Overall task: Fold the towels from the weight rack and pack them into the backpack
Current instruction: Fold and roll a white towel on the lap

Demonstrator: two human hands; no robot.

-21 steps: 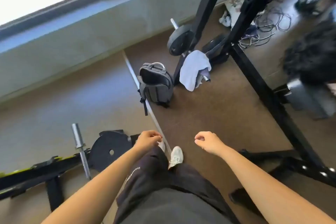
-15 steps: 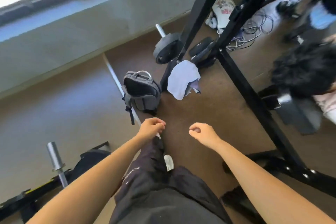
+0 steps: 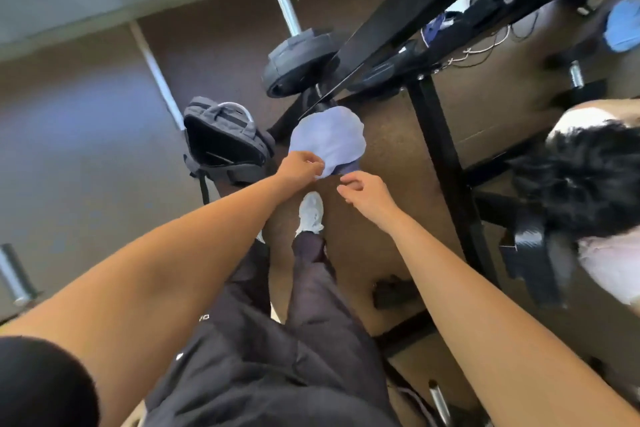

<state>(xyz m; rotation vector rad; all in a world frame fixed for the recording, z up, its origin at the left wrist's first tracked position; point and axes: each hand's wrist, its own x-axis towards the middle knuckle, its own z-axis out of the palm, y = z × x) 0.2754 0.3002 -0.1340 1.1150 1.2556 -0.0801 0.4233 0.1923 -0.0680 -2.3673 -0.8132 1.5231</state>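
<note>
A pale lavender towel (image 3: pixel 329 139) hangs over a peg of the black weight rack (image 3: pixel 436 135), with a darker cloth edge showing beneath it. My left hand (image 3: pixel 300 166) pinches the towel's lower left edge. My right hand (image 3: pixel 363 192) hovers just below the towel's lower right, fingers curled and apart, holding nothing. The grey backpack (image 3: pixel 225 144) stands on the brown floor directly left of the towel, its top unzipped and its dark inside showing.
A weight plate on a chrome bar (image 3: pixel 298 59) leans behind the towel. The rack's black base beam (image 3: pixel 446 184) runs along the right. A dark-haired person (image 3: pixel 588 177) crouches at right. Another bar end (image 3: pixel 14 274) lies far left. My white shoe (image 3: pixel 311 213) is below the towel.
I have stepped closer to the rack. Both hands rose and reached forward; the left hand now grips the towel's edge, and the right hand has come up beside it.
</note>
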